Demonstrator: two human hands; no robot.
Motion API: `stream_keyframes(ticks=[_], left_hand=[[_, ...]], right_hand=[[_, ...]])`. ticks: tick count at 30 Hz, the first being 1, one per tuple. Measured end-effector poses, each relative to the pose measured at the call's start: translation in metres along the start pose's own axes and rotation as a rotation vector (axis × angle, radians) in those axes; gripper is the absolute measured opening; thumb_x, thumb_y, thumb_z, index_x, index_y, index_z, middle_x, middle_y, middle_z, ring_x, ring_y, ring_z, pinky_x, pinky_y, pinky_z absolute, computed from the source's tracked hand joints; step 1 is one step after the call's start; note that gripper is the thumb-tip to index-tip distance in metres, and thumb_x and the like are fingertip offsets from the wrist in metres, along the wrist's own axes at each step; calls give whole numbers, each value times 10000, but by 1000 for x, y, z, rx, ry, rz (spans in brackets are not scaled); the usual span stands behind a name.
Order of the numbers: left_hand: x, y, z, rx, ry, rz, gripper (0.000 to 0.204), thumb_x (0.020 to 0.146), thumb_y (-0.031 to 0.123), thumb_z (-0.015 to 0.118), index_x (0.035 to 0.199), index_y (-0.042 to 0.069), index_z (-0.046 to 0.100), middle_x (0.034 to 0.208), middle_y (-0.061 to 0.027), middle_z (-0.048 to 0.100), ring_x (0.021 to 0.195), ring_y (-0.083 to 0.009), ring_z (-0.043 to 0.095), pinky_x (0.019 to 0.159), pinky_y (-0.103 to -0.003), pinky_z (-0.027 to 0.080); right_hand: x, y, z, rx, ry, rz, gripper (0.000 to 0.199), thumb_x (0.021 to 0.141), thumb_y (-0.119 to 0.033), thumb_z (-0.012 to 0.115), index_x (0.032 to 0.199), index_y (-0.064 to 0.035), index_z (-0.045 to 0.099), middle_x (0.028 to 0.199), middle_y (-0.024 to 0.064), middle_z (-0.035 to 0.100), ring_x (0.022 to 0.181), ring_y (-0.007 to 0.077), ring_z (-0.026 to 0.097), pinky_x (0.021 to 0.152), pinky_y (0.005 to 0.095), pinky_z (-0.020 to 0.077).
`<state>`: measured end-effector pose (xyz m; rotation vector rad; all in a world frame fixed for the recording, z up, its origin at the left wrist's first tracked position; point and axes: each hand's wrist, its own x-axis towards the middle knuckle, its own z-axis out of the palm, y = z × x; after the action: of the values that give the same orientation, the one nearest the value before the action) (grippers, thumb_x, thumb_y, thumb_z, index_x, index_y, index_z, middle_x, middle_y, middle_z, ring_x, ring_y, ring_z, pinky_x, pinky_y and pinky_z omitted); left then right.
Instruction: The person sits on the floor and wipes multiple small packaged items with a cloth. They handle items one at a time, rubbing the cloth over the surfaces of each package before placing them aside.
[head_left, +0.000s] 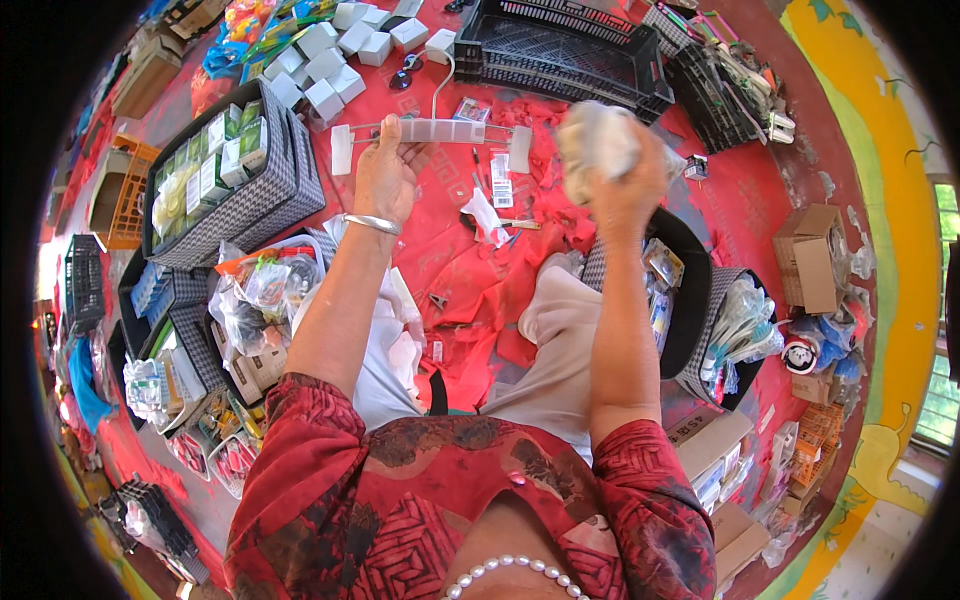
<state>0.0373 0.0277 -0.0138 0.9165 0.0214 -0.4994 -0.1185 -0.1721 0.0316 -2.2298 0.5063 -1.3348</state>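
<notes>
Gripping a white clip hanger (432,131) by its bar, the left hand (385,178) holds it level above the red cloth (470,270), while the right hand (622,180) is closed round a crumpled white wad (598,140), raised clear. Checked fabric bins (290,180) of small packets ring the person's knees, within reach.

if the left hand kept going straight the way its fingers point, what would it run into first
The left hand already grips the clear plastic hanger bar. Its fingers point up the picture, so beyond the bar it would probably meet the small white boxes on the red cloth, though depth is hard to judge.
</notes>
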Motion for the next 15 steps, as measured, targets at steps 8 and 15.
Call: stream_keyframes(ticks=[8, 15], left_hand=[[-4, 16, 0, 13, 32, 112, 332, 895, 347, 531, 910, 15, 533, 917, -112, 600, 839, -207, 599, 786, -344, 511], [0, 27, -3, -47, -160, 84, 347, 880, 390, 540, 867, 44, 563, 878, -75, 614, 836, -185, 601, 761, -337, 506]], right_hand=[[-8, -14, 15, -387, -481, 5, 224, 681, -97, 591, 898, -141, 622, 882, 114, 564, 802, 297, 582, 672, 401, 480], [12, 21, -17, 457, -270, 869, 402, 685, 11, 573, 1085, -30, 564, 986, 134, 622, 862, 234, 624, 779, 337, 501]])
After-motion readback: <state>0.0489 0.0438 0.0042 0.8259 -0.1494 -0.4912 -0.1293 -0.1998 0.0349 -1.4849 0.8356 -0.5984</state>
